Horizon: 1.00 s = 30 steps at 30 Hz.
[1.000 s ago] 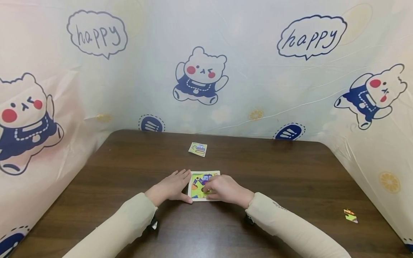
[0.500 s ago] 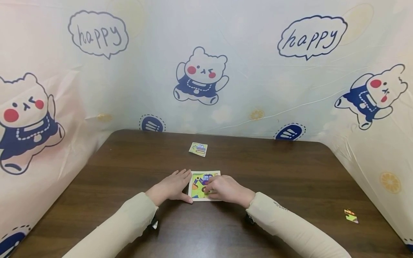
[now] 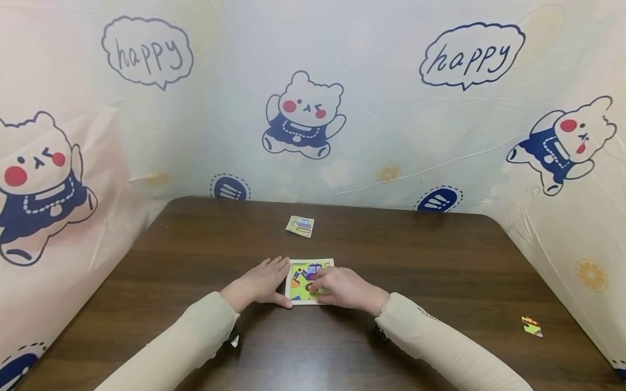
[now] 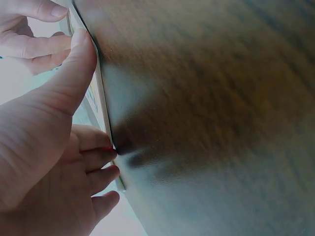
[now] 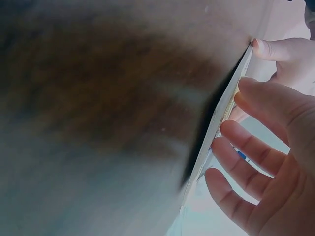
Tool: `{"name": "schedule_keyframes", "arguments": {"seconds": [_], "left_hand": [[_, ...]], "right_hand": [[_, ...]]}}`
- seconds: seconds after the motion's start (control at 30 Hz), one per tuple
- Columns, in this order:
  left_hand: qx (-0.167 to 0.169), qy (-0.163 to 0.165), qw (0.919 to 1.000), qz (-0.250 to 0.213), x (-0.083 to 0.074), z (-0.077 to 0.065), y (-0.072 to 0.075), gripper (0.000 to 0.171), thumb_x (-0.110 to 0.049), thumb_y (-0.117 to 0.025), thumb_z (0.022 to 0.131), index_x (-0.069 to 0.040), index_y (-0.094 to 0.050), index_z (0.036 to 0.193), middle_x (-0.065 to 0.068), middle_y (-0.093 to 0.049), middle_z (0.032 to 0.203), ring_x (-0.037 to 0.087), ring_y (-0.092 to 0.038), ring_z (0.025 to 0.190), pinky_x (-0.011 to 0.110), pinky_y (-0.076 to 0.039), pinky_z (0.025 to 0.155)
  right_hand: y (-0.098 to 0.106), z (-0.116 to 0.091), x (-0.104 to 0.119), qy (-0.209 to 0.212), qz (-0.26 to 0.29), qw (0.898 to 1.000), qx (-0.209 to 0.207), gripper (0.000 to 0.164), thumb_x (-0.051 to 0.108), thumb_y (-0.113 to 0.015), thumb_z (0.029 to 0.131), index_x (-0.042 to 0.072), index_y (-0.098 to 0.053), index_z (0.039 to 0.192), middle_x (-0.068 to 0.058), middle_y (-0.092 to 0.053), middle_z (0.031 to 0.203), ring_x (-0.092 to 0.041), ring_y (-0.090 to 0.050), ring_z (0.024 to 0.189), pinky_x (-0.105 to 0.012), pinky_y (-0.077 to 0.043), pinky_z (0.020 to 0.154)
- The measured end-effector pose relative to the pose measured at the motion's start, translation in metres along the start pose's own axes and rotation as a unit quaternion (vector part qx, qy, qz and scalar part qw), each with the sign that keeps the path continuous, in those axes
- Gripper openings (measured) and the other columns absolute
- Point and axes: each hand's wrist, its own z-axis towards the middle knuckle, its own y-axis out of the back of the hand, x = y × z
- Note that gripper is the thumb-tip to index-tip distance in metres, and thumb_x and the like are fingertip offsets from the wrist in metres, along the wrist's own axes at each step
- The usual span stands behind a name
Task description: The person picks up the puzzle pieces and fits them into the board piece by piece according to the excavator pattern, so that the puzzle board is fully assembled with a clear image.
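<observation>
A small jigsaw puzzle [image 3: 299, 293] in a pale frame lies flat in the middle of the table, with a blue and purple excavator on yellow-green. Along its left side rests my left hand [image 3: 260, 281], thumb at the near left corner and fingers at the far left one. In the left wrist view those fingers [image 4: 104, 179] touch the frame's edge. My right hand [image 3: 346, 288] lies over the puzzle's right part, fingertips down on the picture, and hides that part. Its loosely bent fingers [image 5: 241, 169] stand apart in the right wrist view, beside the frame's edge [image 5: 212, 129].
Behind the puzzle lies a small picture card [image 3: 300, 226] with a similar excavator. Far to the right, near the edge of the dark wooden table [image 3: 420, 250], is a loose jigsaw piece [image 3: 531, 327] in green and orange. Printed cloth [image 3: 381, 125] surrounds the table.
My right hand's fingertips have shifted very slightly on the puzzle. The left hand, the frame, the card and the loose piece have stayed in place.
</observation>
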Motion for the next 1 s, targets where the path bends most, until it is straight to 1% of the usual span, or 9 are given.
{"name": "schedule_keyframes", "arguments": {"seconds": [0.1, 0.2, 0.37, 0.47, 0.57, 0.67, 0.8, 1.0], "left_hand": [[0.0, 0.0, 1.0, 0.001, 0.0, 0.0, 0.0, 0.095, -0.056, -0.064, 0.076, 0.008, -0.032, 0.138, 0.019, -0.026, 0.146, 0.032, -0.021, 0.134, 0.044, -0.017, 0.108], [0.0, -0.001, 1.0, 0.002, 0.0, 0.0, 0.0, 0.095, -0.056, -0.064, 0.076, 0.008, -0.032, 0.138, 0.019, -0.027, 0.146, 0.032, -0.022, 0.134, 0.044, -0.018, 0.108], [-0.001, 0.001, 1.0, 0.008, 0.0, 0.001, -0.001, 0.095, -0.057, -0.064, 0.076, 0.007, -0.032, 0.139, 0.019, -0.027, 0.146, 0.031, -0.021, 0.135, 0.044, -0.017, 0.108], [0.0, 0.002, 1.0, 0.009, 0.0, 0.001, -0.001, 0.095, -0.057, -0.064, 0.076, 0.007, -0.032, 0.139, 0.019, -0.027, 0.146, 0.031, -0.021, 0.135, 0.044, -0.017, 0.108], [0.001, 0.004, 1.0, 0.007, 0.0, 0.0, -0.001, 0.095, -0.057, -0.064, 0.076, 0.007, -0.032, 0.139, 0.019, -0.027, 0.146, 0.031, -0.021, 0.135, 0.045, -0.017, 0.108], [0.003, 0.005, 1.0, 0.005, -0.001, 0.0, 0.0, 0.095, -0.056, -0.064, 0.076, 0.007, -0.032, 0.139, 0.019, -0.027, 0.146, 0.032, -0.021, 0.135, 0.045, -0.017, 0.108], [0.002, 0.005, 1.0, 0.002, -0.001, -0.001, 0.001, 0.095, -0.056, -0.064, 0.076, 0.008, -0.032, 0.139, 0.019, -0.027, 0.146, 0.032, -0.021, 0.135, 0.045, -0.017, 0.108], [-0.002, 0.001, 1.0, 0.005, -0.001, -0.001, 0.0, 0.095, -0.056, -0.064, 0.076, 0.008, -0.032, 0.138, 0.02, -0.026, 0.146, 0.032, -0.021, 0.135, 0.045, -0.017, 0.108]], "right_hand": [[0.0, -0.002, -0.001, 0.0, 0.011, 1.0, -0.004, 0.019, 0.02, -0.072, 0.081, 0.014, -0.072, 0.099, 0.005, -0.062, 0.096, -0.005, -0.054, 0.084, -0.019, -0.047, 0.073], [0.003, -0.007, -0.003, -0.012, 0.027, 1.0, -0.011, 0.021, 0.02, -0.072, 0.081, 0.014, -0.072, 0.101, 0.005, -0.062, 0.099, -0.006, -0.054, 0.086, -0.021, -0.047, 0.074], [0.011, -0.02, -0.009, -0.052, 0.047, 0.997, -0.024, 0.023, 0.022, -0.071, 0.082, 0.014, -0.071, 0.103, 0.003, -0.061, 0.101, -0.01, -0.054, 0.087, -0.023, -0.047, 0.074], [0.016, -0.031, -0.014, -0.077, 0.059, 0.995, -0.03, 0.025, 0.022, -0.071, 0.082, 0.012, -0.07, 0.105, 0.001, -0.061, 0.1, -0.014, -0.055, 0.086, -0.025, -0.048, 0.074], [0.021, -0.045, -0.021, -0.1, 0.075, 0.991, -0.043, 0.026, 0.021, -0.071, 0.082, 0.011, -0.07, 0.106, 0.0, -0.061, 0.098, -0.016, -0.056, 0.085, -0.027, -0.049, 0.073], [0.023, -0.061, -0.031, -0.129, 0.088, 0.986, -0.056, 0.025, 0.02, -0.071, 0.082, 0.011, -0.069, 0.106, 0.002, -0.06, 0.097, -0.014, -0.056, 0.085, -0.03, -0.049, 0.075], [0.026, -0.084, -0.046, -0.161, 0.09, 0.98, -0.074, 0.026, 0.018, -0.071, 0.082, 0.01, -0.068, 0.106, 0.003, -0.06, 0.099, -0.014, -0.057, 0.089, -0.035, -0.049, 0.077], [0.032, -0.124, -0.064, -0.198, 0.105, 0.971, -0.085, 0.029, 0.015, -0.069, 0.083, 0.006, -0.065, 0.11, -0.003, -0.06, 0.103, -0.021, -0.058, 0.094, -0.04, -0.048, 0.078]]}}
